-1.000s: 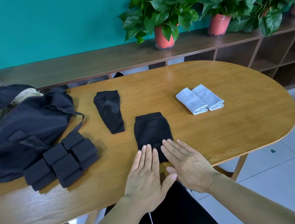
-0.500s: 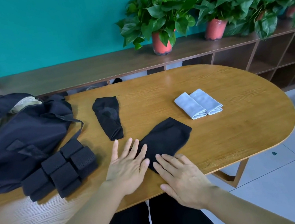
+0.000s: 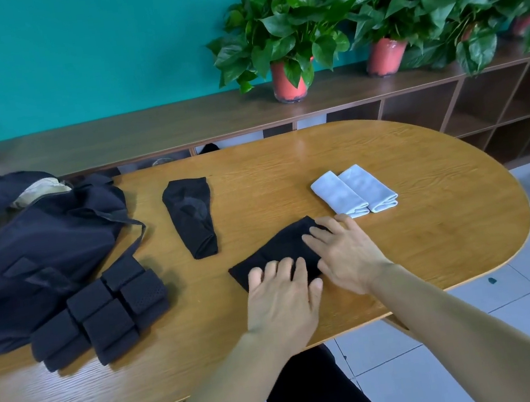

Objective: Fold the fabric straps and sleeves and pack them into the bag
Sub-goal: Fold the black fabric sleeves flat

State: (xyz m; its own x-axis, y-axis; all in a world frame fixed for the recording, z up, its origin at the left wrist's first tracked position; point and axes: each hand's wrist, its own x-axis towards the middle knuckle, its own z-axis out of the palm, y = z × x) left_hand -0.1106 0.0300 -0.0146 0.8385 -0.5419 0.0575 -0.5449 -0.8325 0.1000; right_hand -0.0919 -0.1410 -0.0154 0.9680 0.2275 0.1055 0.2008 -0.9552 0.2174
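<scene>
A black fabric sleeve point(image 3: 280, 248) lies slanted on the wooden table point(image 3: 428, 212) near its front edge. My left hand point(image 3: 283, 295) presses flat on its near left end. My right hand point(image 3: 342, 251) lies flat over its far right end, fingers spread. A second black sleeve point(image 3: 192, 216) lies unfolded further back. Several folded black straps point(image 3: 102, 312) sit stacked at the left, beside the black bag point(image 3: 36, 253). Two folded white sleeves point(image 3: 354, 190) rest at the right.
Potted plants point(image 3: 283, 38) stand on a long wooden shelf unit point(image 3: 145, 132) behind the table, against a teal wall. White floor tiles point(image 3: 524, 283) show to the right of the table.
The black sleeve has been turned from straight to slanted. My right hand moved up to its far right end; my left hand shifted right onto its near end.
</scene>
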